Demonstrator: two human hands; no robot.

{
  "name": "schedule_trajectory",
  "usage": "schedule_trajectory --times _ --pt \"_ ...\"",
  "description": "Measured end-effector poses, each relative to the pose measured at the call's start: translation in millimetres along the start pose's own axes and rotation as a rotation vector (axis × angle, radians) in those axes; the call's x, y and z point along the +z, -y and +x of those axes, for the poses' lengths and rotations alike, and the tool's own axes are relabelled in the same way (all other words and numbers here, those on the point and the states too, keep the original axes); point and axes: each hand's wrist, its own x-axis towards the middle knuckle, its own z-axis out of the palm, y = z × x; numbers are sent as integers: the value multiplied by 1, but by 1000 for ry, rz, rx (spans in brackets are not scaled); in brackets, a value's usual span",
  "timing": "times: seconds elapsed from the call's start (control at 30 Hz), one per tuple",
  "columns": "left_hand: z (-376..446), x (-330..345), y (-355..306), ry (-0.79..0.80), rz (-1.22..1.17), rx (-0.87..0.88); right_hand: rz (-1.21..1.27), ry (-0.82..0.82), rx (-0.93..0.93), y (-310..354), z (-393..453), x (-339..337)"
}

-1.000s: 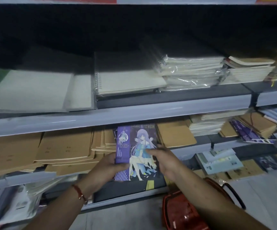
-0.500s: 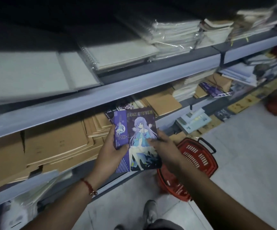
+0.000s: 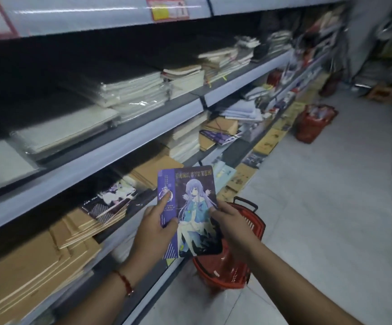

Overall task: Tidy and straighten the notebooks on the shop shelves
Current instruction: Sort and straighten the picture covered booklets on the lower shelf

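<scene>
Both hands [image 3: 154,227] [image 3: 231,222] grip notebook [image 3: 191,207] edges — off-shelf; aisle floor [image 3: 319,219] open.

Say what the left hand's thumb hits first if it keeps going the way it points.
The left hand grips the purple notebook, thumb pointing up along its cover. Past the top edge, probably the brown kraft notebooks on the shelf, though depth is unclear.

Both forearms are bare to the frame's lower edge, with no sleeves showing. The left wrist wears a thin red cord bracelet [image 3: 125,284], with a small darker knot or bead at its 5 o'clock end. The left hand [image 3: 152,231] and right hand [image 3: 231,225] are bare.
</scene>
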Motion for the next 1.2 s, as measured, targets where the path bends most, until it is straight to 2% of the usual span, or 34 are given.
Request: schedule_trajectory --times 0.17,0.4,0.6,0.83,1.2 --pt "23 75 -48 43 78 56 2 -66 -49 11 -5 -87" --pt "47 202 -113 158 6 70 101 -117 -71 33 -11 -228" --pt "66 283 -164 171 47 99 63 -135 -67 51 -4 -324" --pt "112 337 -198 188 81 84 56 -121 -105 69 38 -383" --pt "245 391 -197 177 51 31 -59 24 -45 110 169 -436"
